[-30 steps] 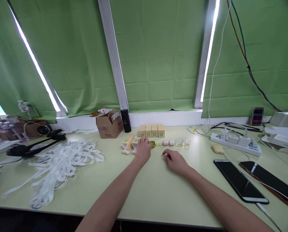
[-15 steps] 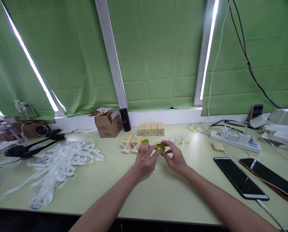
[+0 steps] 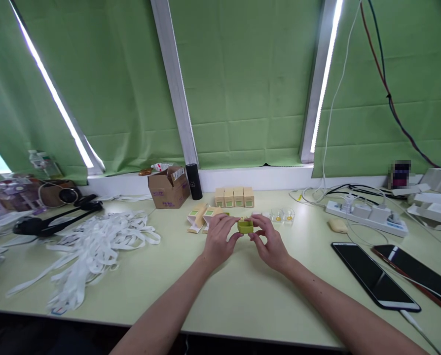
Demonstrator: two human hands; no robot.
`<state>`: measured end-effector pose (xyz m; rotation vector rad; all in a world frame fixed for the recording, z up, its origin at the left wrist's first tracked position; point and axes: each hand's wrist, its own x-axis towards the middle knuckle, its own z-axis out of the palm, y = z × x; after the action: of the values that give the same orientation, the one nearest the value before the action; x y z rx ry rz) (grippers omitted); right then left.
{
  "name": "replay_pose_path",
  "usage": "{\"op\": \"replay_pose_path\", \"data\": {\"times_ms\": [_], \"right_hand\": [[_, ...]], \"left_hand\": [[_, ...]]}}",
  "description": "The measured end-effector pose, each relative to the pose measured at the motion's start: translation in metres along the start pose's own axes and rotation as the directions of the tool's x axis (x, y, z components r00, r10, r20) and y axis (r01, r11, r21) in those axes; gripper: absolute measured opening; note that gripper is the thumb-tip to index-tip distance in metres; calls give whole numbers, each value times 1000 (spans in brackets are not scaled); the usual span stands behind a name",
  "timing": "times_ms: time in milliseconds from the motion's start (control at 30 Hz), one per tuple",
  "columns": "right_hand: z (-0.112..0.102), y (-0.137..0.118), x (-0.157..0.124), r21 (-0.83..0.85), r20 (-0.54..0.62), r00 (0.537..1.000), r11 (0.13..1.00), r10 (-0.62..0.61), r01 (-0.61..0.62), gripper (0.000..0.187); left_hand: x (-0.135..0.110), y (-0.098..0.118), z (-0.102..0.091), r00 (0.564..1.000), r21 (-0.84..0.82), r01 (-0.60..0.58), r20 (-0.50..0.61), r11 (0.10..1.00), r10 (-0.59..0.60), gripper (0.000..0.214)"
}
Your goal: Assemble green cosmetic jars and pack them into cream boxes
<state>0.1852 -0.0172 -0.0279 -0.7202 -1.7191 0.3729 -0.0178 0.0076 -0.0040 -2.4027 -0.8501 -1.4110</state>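
A small olive-green, hollow case [image 3: 245,227] is held between both hands above the table. The fingertips of my left hand [image 3: 219,240] pinch its left side, and those of my right hand [image 3: 271,245] grip its right side. Behind my left hand stand opened tan cartons [image 3: 196,217] with green labels, partly covered by the fingers. Another green piece [image 3: 226,214] barely shows past that hand. Farther back is a row of several closed tan cartons [image 3: 229,197]. Beyond my right hand sit small clear plastic holders [image 3: 287,215] with yellowish bits inside.
White straps [image 3: 105,246] lie heaped on the left. At the back are a brown cardboard box [image 3: 168,190] and a black cylinder [image 3: 194,181]. A power strip [image 3: 366,217], a beige case [image 3: 338,226], a white-edged phone [image 3: 374,276] and a dark phone [image 3: 416,271] occupy the right.
The green case has turned from showing its hollow inside to sitting more level, front wall toward me. My left fingers have shifted to its side. The view has swung slightly left.
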Motion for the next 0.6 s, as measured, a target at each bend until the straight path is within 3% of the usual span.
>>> {"op": "replay_pose_path", "data": {"times_ms": [233, 367, 600], "right_hand": [[2, -1, 0, -30, 97, 993, 998, 63, -60, 49], [2, -1, 1, -31, 96, 984, 989, 150, -148, 44], [0, -1, 3, 24, 94, 968, 971, 234, -237, 41]], "left_hand": [[1, -2, 4, 976, -108, 216, -15, 971, -218, 25], [-1, -2, 7, 944, -147, 328, 35, 933, -327, 30], [-1, 2, 5, 934, -142, 352, 127, 925, -335, 42]]}}
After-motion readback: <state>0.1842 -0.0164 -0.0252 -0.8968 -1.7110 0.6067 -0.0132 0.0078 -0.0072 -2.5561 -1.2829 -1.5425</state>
